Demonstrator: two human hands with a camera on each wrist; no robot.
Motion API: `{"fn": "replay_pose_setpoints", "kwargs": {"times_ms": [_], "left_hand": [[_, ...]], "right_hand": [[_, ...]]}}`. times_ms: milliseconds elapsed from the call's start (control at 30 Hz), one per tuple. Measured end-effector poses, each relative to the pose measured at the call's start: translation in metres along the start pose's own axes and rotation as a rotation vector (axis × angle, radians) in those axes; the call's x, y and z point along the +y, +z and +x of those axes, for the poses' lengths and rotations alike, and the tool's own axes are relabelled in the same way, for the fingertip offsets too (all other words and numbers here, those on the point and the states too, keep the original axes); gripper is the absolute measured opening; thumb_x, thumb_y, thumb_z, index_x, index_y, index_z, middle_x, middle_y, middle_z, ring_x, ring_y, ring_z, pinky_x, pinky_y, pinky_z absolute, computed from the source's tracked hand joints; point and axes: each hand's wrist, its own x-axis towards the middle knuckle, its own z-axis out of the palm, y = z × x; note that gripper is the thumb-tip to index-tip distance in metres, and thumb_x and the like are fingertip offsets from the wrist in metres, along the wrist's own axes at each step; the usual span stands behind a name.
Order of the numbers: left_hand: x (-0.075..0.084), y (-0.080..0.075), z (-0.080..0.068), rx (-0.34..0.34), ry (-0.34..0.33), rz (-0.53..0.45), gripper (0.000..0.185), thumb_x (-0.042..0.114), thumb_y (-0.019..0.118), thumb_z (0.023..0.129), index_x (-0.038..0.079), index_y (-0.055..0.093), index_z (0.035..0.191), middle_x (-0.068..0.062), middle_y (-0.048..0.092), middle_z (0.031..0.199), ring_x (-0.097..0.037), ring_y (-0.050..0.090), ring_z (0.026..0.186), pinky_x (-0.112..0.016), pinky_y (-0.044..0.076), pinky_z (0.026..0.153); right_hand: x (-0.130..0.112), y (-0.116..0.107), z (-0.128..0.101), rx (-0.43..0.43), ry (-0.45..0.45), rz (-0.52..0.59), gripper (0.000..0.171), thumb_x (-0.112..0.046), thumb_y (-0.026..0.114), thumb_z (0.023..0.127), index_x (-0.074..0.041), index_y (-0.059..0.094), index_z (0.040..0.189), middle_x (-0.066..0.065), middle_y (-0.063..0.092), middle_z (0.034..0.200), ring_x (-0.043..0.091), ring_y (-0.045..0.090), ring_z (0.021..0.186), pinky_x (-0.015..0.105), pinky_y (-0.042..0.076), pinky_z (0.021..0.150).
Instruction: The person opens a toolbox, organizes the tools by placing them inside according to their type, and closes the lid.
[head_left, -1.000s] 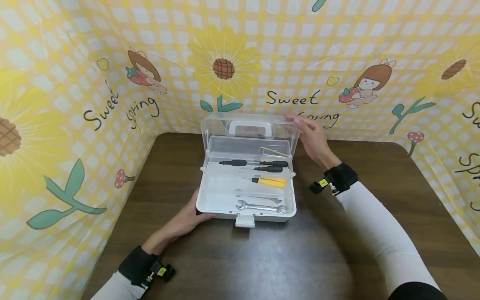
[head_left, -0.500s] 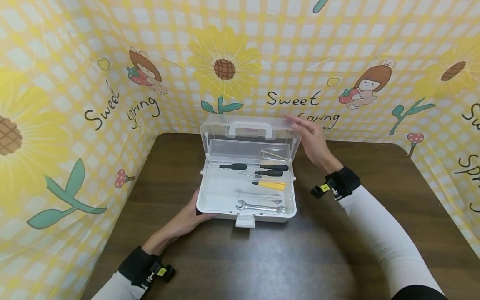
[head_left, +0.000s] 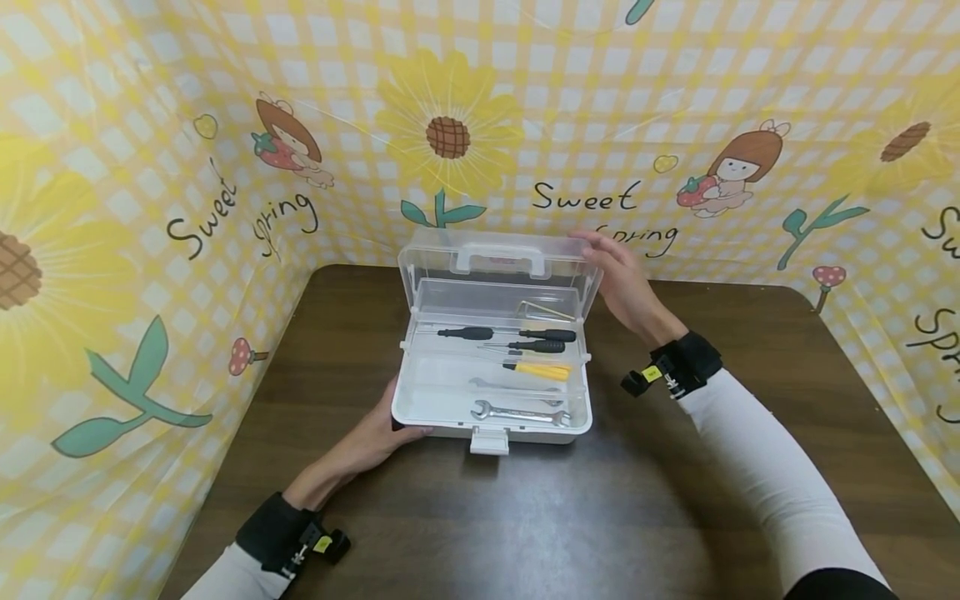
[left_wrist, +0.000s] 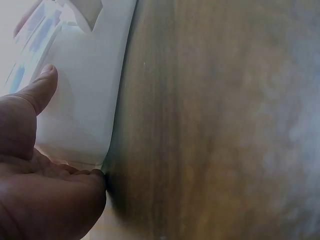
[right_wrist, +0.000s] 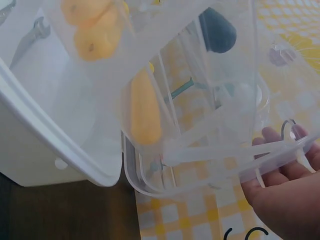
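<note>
- Right hand (head_left: 628,287) sits at the lid's far right corner, fingers straight and laid flat against the clear plastic, nothing curled round it; the right wrist view shows fingertips (right_wrist: 272,137) pressing the lid's edge from behind; best to push with the flat of the fingers, evenly, so the lid doesn't twist on its hinge
- Left hand (head_left: 378,433) braces the near left corner of the toolbox (head_left: 442,412), thumb (left_wrist: 42,85) flat on the white wall, palm on the table (head_left: 525,517); loose, not gripping; a firm brace here should stop the box sliding as the lid swings
- Lid (head_left: 501,262) stands nearly upright at the back of the toolbox, its white handle (head_left: 500,254) facing the camera
- Inside the toolbox: black screwdrivers (head_left: 510,335) across the middle, a yellow-handled one (head_left: 542,371) just in front of them, a spanner (head_left: 521,412) along the front wall; all lie flat, so I'd judge nothing would foul the lid
- Latch (head_left: 489,441) hangs at the front centre, undone; fingers are best kept off the rim
</note>
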Motion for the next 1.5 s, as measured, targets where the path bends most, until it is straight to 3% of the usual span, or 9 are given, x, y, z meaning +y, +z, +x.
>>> {"fn": "replay_pose_setpoints", "kwargs": {"times_ms": [200,400,567,867,1067,1300,1500], "left_hand": [[0.0,0.0,0.0,0.001,0.012,0.001,0.109,0.019,0.075,0.101,0.016,-0.008,0.171,-0.018,-0.003,0.177,-0.042,0.009,0.16,-0.066,0.014,0.123],[-0.001,0.002,0.001,0.008,0.025,-0.001,0.109,0.018,0.076,0.1,0.014,-0.008,0.17,-0.019,-0.002,0.177,-0.042,0.009,0.16,-0.066,0.014,0.123],[-0.001,0.003,0.001,0.015,0.026,-0.006,0.109,0.017,0.076,0.1,0.014,-0.007,0.17,-0.018,-0.001,0.177,-0.04,0.011,0.16,-0.063,0.016,0.123],[0.001,0.002,-0.003,0.034,0.046,0.035,0.105,0.015,0.075,0.1,0.007,-0.004,0.17,-0.026,0.013,0.174,-0.045,0.021,0.156,-0.064,0.021,0.12],[0.003,0.002,-0.005,0.034,0.026,0.058,0.105,0.018,0.075,0.1,0.009,-0.003,0.17,-0.025,0.016,0.174,-0.044,0.024,0.155,-0.064,0.024,0.12],[0.003,0.001,-0.004,0.022,0.044,0.047,0.103,0.016,0.074,0.101,0.009,-0.002,0.17,-0.025,0.012,0.174,-0.044,0.022,0.156,-0.065,0.022,0.12],[0.002,0.001,-0.003,0.004,0.053,0.014,0.104,0.016,0.074,0.101,0.012,-0.003,0.17,-0.022,0.008,0.175,-0.04,0.022,0.155,-0.064,0.021,0.12]], "right_hand": [[0.002,0.002,0.001,-0.008,0.021,0.034,0.028,-0.015,0.045,0.112,-0.019,0.068,0.128,0.002,0.056,0.138,0.021,0.05,0.129,0.047,0.035,0.115],[0.003,0.002,0.0,-0.015,0.035,0.001,0.028,-0.02,0.045,0.114,-0.021,0.069,0.128,0.001,0.057,0.14,0.021,0.049,0.132,0.053,0.03,0.12],[0.0,0.002,-0.003,-0.027,0.082,-0.027,0.025,-0.023,0.049,0.114,-0.024,0.073,0.122,-0.001,0.06,0.138,0.021,0.048,0.134,0.047,0.029,0.119],[-0.008,-0.003,-0.011,-0.118,0.116,-0.102,0.032,-0.027,0.055,0.112,-0.013,0.07,0.137,0.003,0.056,0.146,0.022,0.044,0.14,0.039,0.032,0.118],[-0.009,-0.007,-0.02,-0.158,0.083,-0.208,0.032,-0.02,0.055,0.112,-0.011,0.067,0.14,0.001,0.06,0.146,0.019,0.049,0.138,0.034,0.037,0.114],[-0.012,-0.005,-0.032,-0.189,-0.026,-0.455,0.035,-0.011,0.057,0.11,0.0,0.064,0.142,0.006,0.071,0.133,0.017,0.068,0.108,0.027,0.055,0.087],[-0.01,-0.001,-0.044,-0.184,-0.115,-0.53,0.033,-0.004,0.059,0.108,0.0,0.067,0.139,0.018,0.069,0.136,0.014,0.07,0.106,0.025,0.056,0.087]]}}
